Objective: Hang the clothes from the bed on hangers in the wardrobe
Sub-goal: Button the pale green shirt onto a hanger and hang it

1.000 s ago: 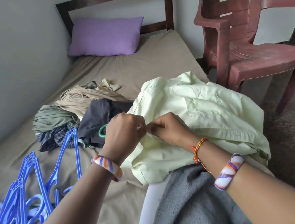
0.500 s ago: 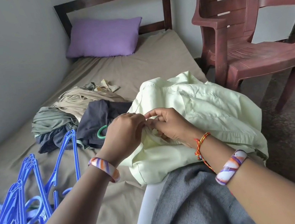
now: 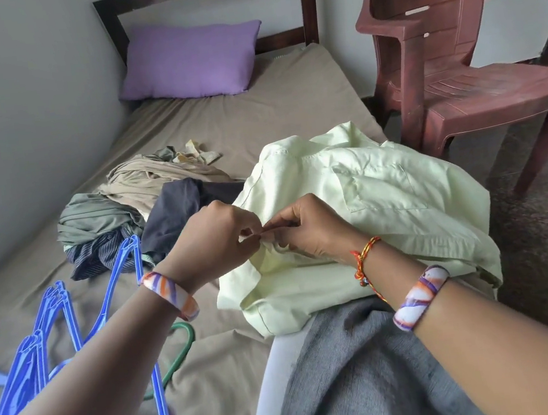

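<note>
Both hands meet over the pale green shirt [image 3: 387,214], fingertips pinching a small fold of its cloth between them. The left hand [image 3: 213,240] is curled with thumb and forefinger nipped on the fabric; the right hand [image 3: 309,227] does the same from the other side, its fingers bent and touching the left's. The shirt lies crumpled on the near edge of the bed [image 3: 255,120], partly over the person's grey-clad lap. Just left of the shirt sits a heap of clothes [image 3: 121,212]: a dark garment, a tan one, an olive one and a striped one, all touching. Blue hangers [image 3: 40,342] lie in a bunch on the sheet at lower left, one long one reaching up to the heap. A green hanger [image 3: 182,342] shows under the left forearm. A purple pillow [image 3: 189,62] leans at the headboard, and a red-brown chair [image 3: 454,57] stands beside the bed
</note>
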### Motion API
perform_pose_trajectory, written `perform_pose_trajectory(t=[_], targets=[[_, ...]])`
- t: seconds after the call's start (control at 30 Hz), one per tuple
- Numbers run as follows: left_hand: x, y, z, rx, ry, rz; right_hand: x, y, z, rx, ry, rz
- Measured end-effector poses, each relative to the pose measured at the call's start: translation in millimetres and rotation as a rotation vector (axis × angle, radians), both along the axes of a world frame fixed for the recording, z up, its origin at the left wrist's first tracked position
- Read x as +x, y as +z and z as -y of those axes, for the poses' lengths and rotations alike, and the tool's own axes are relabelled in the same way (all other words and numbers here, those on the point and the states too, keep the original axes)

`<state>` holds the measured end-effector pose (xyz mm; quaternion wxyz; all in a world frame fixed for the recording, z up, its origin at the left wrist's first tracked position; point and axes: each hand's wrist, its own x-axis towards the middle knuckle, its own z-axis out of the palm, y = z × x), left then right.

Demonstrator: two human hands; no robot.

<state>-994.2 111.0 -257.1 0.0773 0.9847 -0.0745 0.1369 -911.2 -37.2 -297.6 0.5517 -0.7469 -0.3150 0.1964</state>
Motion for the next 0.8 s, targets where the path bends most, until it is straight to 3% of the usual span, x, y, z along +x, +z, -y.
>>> perform_pose_trajectory(t=[0.23, 0.5, 0.57, 0.8], targets=[[2, 1, 0, -0.010, 0.030, 0.275, 2, 9, -6, 0.089, -0.083, -0.026], [10, -3, 12, 0.070, 0.083, 0.385, -6, -6, -13, 0.295, -0.284, -0.064], [13, -2, 13, 0.065, 0.083, 0.344, -4, -8, -10, 0.288, -0.271, -0.081], [11, 17, 0, 0.043, -0.025, -0.079, 0, -1, 0, 0.087, -0.041, -0.035]])
